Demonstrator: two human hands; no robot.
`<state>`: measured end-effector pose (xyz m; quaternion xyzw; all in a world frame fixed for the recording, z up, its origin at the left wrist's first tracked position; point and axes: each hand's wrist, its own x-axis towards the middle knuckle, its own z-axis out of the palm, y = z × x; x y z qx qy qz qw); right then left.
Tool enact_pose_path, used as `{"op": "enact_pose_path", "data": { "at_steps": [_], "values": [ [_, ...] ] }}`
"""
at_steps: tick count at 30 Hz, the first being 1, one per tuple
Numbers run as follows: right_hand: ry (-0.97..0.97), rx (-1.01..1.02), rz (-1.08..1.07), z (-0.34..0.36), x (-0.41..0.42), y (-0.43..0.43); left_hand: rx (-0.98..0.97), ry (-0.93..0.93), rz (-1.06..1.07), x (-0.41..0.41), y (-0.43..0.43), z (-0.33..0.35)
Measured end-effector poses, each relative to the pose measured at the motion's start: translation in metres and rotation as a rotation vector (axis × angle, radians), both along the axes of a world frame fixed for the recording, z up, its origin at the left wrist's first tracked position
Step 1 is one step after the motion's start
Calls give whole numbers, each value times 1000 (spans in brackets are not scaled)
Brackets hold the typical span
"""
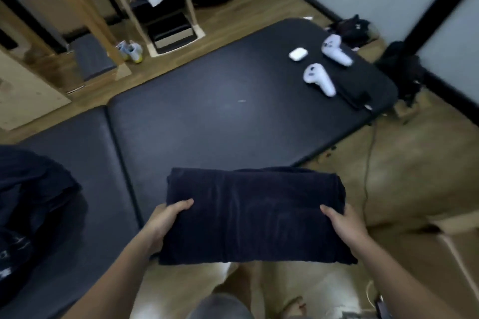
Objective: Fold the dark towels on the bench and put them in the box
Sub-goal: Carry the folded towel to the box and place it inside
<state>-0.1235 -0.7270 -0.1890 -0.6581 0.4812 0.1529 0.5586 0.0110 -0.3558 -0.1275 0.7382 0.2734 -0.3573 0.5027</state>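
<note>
dark navy towel (pixel 255 215), folded into a thick, neat rectangle, is held at the near edge of the bench (pixel 207 111), its ends clasped by the curled left hand (pixel 166 220) and right hand (pixel 342 222).

A dim indoor scene is shown, lit softly from overhead, and no hard shadows are cast. A faint pale sheen is seen near the middle of the dark padded bench (pixel 228 108). The folded towel (pixel 254 215) is rendered almost black, with little texture kept. The left hand (pixel 166 220) and right hand (pixel 344 222) gripping it are evenly lit, with soft outlines. The whole frame is softened by motion blur, strongest at the top right corner. Straight lines are bowed toward the edges by the wide-angle lens. The white controllers (pixel 320 80) are the brightest objects and appear slightly washed out.
</note>
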Motion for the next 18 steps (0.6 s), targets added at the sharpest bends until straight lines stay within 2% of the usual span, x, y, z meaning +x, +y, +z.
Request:
{"op": "enact_pose_path", "data": {
  "at_steps": [3,10,14,18],
  "values": [
    [6,-7,-211,11,-97,-41,-39,-63,-200,-30,-89,0],
    [-5,-70,-690,50,-303,-122,-101,-74,-772,-118,-317,0],
    [-57,-155,-876,56,-390,-152,-132,-136,-1023,-175,-424,5],
    [-53,-302,-1022,55,-443,-184,-190,-211,-1189,-229,-518,8]
  ]
}}
